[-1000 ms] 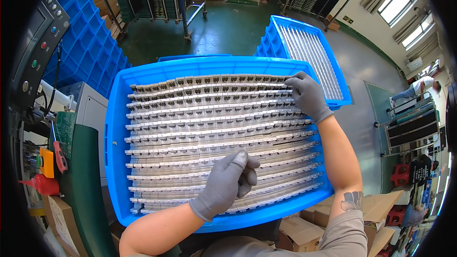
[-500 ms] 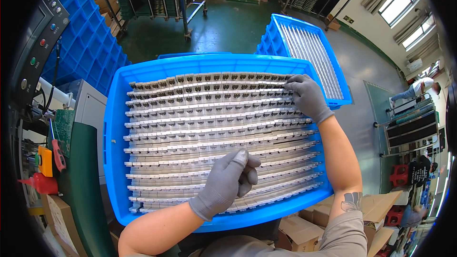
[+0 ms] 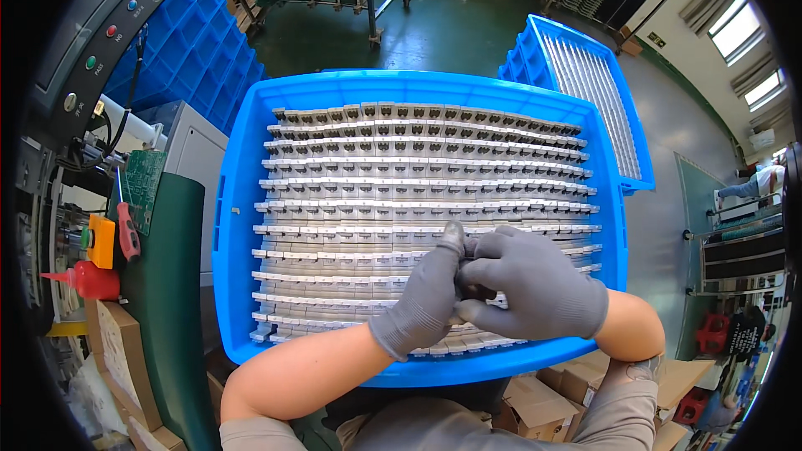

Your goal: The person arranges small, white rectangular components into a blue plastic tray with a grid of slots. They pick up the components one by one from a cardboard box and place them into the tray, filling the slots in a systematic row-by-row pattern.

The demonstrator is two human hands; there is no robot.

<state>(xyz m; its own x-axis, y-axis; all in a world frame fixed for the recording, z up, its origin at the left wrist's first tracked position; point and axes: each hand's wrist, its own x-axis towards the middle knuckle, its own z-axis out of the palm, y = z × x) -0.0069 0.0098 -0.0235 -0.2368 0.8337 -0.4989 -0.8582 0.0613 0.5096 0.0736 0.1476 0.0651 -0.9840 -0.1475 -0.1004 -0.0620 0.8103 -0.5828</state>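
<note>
Nearest me, both hands meet over the near-middle of the blue crate (image 3: pixel 225 225). Left hand (image 3: pixel 426 296) and right hand (image 3: pixel 535 288), both in grey gloves, are pressed together, fingers curled around something small and dark between them. I can't tell what it is; it's mostly hidden by the gloves. Looks pinched rather than loosely cupped.

Under them: rows of small grey moulded parts (image 3: pixel 418 175) fill the crate, packed edge to edge in long strips from left to right. My read: each piece is light and rigid plastic, probably with fine contacts, so grip by the body sides, not the ends. Rows are tight, so lifting one could drag its neighbours.

Left of the crate: a green surface (image 3: pixel 167 284) with a red-handled tool (image 3: pixel 128 232), a red squeeze bottle (image 3: pixel 83 280) and a green circuit board (image 3: pixel 144 177). Further left, a control panel (image 3: pixel 83 42) with coloured buttons.

Far right: a second blue crate (image 3: pixel 535 50), also loaded with rows. Beyond it, green floor (image 3: pixel 451 29) and racks.
</note>
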